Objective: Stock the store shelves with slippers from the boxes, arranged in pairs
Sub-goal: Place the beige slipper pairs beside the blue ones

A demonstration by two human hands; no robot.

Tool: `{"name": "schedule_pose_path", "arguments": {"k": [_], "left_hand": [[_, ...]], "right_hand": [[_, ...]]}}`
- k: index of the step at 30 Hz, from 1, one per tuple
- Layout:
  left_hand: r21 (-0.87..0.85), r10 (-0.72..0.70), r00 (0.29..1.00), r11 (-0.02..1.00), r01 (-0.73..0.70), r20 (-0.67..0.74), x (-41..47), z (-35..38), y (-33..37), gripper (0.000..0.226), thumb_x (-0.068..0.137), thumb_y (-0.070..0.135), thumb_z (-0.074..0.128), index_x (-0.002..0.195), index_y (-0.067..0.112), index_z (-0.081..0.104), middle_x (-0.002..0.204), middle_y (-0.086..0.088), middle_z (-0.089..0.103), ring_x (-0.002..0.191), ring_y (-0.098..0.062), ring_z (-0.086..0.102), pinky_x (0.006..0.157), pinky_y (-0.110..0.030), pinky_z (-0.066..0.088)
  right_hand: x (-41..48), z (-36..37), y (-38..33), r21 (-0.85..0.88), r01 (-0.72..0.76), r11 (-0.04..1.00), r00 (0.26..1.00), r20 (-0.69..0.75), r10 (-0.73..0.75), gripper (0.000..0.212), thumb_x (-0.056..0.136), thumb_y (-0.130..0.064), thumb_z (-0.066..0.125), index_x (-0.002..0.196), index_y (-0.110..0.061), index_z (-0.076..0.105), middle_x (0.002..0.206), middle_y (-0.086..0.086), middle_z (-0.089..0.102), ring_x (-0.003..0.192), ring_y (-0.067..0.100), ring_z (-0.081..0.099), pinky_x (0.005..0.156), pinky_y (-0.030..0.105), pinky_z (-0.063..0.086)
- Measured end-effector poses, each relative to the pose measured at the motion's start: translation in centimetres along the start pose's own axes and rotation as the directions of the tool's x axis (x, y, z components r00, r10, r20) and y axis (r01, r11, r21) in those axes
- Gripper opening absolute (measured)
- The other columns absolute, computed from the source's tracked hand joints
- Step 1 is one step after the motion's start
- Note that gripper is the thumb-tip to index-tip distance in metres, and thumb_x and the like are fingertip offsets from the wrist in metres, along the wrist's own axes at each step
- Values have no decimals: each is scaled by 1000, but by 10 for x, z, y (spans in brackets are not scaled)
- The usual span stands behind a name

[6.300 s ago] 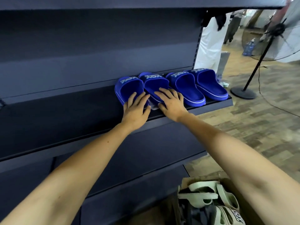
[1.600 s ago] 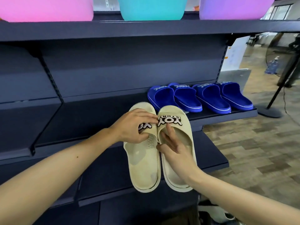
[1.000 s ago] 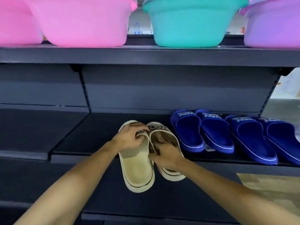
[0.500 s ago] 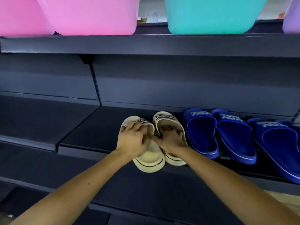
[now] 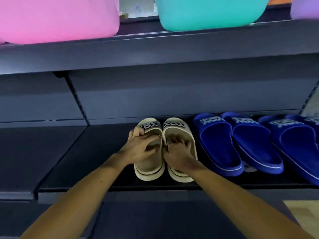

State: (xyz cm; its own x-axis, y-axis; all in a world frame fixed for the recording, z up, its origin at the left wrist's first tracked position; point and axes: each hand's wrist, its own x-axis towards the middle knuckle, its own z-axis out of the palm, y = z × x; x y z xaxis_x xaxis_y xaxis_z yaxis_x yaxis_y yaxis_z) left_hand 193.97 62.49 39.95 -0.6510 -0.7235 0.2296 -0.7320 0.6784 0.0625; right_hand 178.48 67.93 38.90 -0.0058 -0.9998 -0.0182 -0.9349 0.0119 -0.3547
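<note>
Two cream slippers lie side by side on the dark shelf (image 5: 89, 161), toes toward the back wall. My left hand (image 5: 140, 146) grips the left cream slipper (image 5: 149, 168) at its strap, fingers curled into the opening. My right hand (image 5: 177, 153) lies in the right cream slipper (image 5: 179, 125), fingers curled on its footbed below the strap. To the right stand two pairs of blue slippers (image 5: 222, 144) in a row, touching one another; the outermost is cut off by the frame edge.
The shelf above carries a pink basin (image 5: 57, 18), a teal basin (image 5: 207, 11) and part of a purple basin (image 5: 305, 7). A shelf upright (image 5: 76, 99) divides this bay from the bay on the left. A strip of wooden floor (image 5: 302, 214) shows at lower right.
Both hands have pushed the cream pair further back onto the shelf; the heels that overhung the front edge half a second ago now rest on it. The view has moved closer.
</note>
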Motion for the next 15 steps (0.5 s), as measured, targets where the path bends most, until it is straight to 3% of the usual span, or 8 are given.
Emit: {"name": "schedule_pose_path", "arguments": {"k": [4,7,11,13,15], "left_hand": [[13,36,999,999,-36,39,13,3,-20,83,63,64,12,133,33,45,104,5,46,106,-13,14,100,-30,21],[-59,105,989,992,-111,-103,16,12,-29,70,72,61,23,124,27,57,90,6,50,100,-14,21,96,-35,30],[-52,114,992,992,-117,-57,12,11,-27,72,73,57,16,120,25,59,105,8,64,103,-16,22,96,-33,26],[-49,131,984,989,-138,-118,10,7,-23,61,75,47,25,111,18,64,100,2,69,102,-26,38,92,-38,37],[-11,141,954,989,-149,-263,8,7,-22,44,76,35,35,97,15,69,93,-3,72,90,-32,60,77,-40,50]], "right_hand": [[15,1,-14,-33,-73,997,997,-1,73,53,97,-31,28,145,-9,23,153,10,22,142,33,13,111,55,10],[20,-2,-16,-22,-101,995,995,-22,101,51,97,-30,30,143,-10,28,151,10,27,141,33,18,111,53,11],[17,-4,-18,27,-116,993,991,-60,117,43,94,-27,35,133,-8,41,141,14,43,132,32,36,110,43,24],[12,-7,-19,79,-114,990,992,-50,118,39,96,-24,36,127,-4,48,133,17,51,124,32,45,107,37,33],[3,-8,-17,125,-136,983,989,-47,143,35,95,-20,41,122,-3,53,129,16,56,121,31,49,104,33,36]]}}
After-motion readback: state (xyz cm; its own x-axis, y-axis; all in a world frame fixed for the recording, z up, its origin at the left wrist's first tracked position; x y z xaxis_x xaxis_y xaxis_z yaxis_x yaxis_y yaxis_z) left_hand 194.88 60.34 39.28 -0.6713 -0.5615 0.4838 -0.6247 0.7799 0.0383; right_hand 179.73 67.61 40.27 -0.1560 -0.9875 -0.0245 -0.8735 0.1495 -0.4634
